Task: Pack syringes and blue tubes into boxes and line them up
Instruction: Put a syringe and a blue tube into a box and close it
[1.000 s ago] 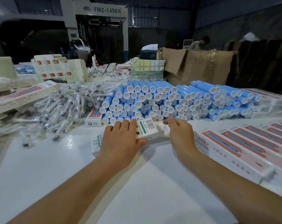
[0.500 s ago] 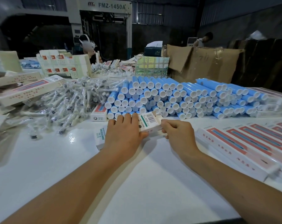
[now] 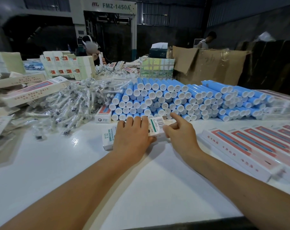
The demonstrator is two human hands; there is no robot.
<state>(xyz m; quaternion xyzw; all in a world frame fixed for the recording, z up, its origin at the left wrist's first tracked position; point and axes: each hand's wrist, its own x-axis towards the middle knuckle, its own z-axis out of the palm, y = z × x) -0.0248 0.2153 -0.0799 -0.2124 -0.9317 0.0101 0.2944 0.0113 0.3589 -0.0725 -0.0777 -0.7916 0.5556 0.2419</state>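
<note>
My left hand point(image 3: 132, 136) lies over a long white box point(image 3: 107, 138) on the white table point(image 3: 141, 188), fingers on top and thumb under its near edge, gripping it. The box's barcode end point(image 3: 156, 126) sticks out to the right. My right hand point(image 3: 180, 131) pinches that end with thumb and curled fingers, index finger pointing up toward the pile. Behind the hands lies a big stack of blue tubes point(image 3: 174, 100) with white caps. A heap of wrapped syringes point(image 3: 71, 103) lies to the left of the tubes.
Packed red-and-white boxes point(image 3: 250, 146) lie in a row at the right. One small box point(image 3: 103, 114) stands by the tubes' left end. Loose flat boxes point(image 3: 29, 93) pile up at the far left. A cardboard carton point(image 3: 207, 63) and two people stand behind the table.
The camera has tipped down a little. My right index finger has lifted off the box end and now points up; my left hand stays on the box.
</note>
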